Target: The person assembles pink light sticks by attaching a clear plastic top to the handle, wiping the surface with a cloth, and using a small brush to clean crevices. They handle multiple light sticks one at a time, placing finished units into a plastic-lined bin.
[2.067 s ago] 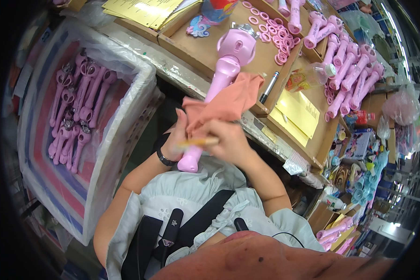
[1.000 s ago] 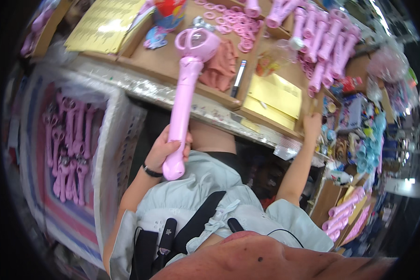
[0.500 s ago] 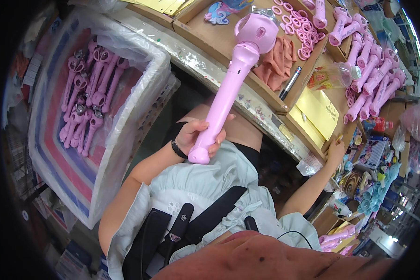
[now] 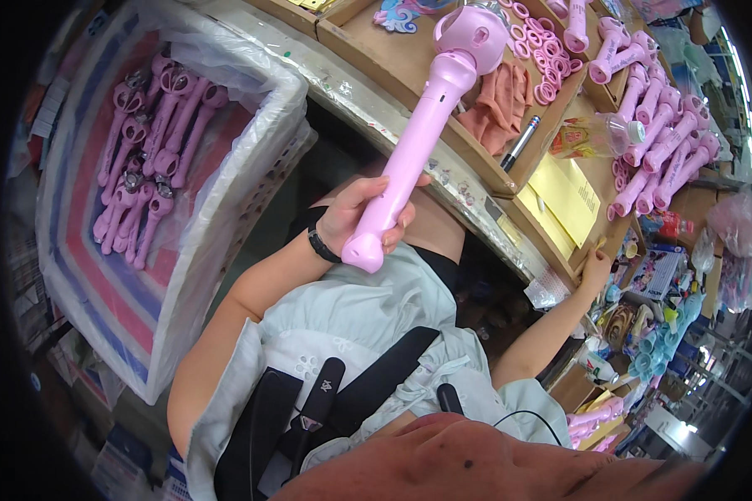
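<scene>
My left hand (image 4: 361,219), with a black band on its wrist, is closed around the lower handle of a pink toy wand (image 4: 418,138). The wand is tilted, its round openwork head up and away over the tray, its butt end near my lap. My right hand (image 4: 595,265) is at the near right corner of a cardboard tray (image 4: 510,194), its fingers drawn together. A small yellowish bit shows at those fingertips, too small to name. In the tray are pink rings (image 4: 550,63), a salmon cloth (image 4: 500,104) and a marker pen (image 4: 520,144).
A plastic-lined striped crate (image 4: 100,321) on the left holds several pink wands (image 4: 154,138). More wands (image 4: 673,138) are piled at the far right, beside a clear bottle (image 4: 593,135). Yellow paper (image 4: 564,200) lies near my right hand. The worktable edge (image 4: 376,125) runs diagonally before me.
The wand and my left hand have shifted slightly up and away from me. My right hand stays at the tray corner. The whole view has shifted a little.
</scene>
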### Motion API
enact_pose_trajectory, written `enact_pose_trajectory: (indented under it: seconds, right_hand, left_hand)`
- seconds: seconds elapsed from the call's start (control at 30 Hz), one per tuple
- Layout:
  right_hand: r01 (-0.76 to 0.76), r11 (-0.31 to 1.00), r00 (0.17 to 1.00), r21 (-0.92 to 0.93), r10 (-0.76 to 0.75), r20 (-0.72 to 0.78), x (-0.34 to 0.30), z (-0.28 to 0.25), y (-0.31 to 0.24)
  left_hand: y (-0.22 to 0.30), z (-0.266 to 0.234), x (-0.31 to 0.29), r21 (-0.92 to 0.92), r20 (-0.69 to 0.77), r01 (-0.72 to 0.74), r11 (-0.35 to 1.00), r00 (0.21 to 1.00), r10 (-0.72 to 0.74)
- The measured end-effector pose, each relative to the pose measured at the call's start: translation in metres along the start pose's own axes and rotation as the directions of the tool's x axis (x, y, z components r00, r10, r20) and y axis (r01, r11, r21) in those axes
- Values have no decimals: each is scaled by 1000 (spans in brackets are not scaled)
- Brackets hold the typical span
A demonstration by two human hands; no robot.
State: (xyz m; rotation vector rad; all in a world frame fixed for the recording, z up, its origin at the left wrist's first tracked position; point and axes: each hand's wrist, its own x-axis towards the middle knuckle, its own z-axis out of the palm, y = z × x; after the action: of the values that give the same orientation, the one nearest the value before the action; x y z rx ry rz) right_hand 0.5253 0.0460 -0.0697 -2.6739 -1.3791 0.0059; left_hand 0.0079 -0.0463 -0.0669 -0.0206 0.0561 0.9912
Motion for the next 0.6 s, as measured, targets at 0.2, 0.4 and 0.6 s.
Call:
enact_pose_trajectory:
  seconds: [0.2, 0.4, 0.6]
  right_hand:
    - [-38, 996, 999, -80, 38, 1, -1, 0, -3]
    - [18, 997, 968, 70, 0, -249, -10, -15, -19]
    - [679, 697, 662, 229, -448, -600, -107, -64, -146]
  left_hand:
    - [-2, -4, 0, 138, -57, -16, 990, 998, 24]
    - [-2, -4, 2, 138, -48, -20, 990, 999, 26]
    - [-3, 3, 3, 55, -131, 18, 998, 991, -11]
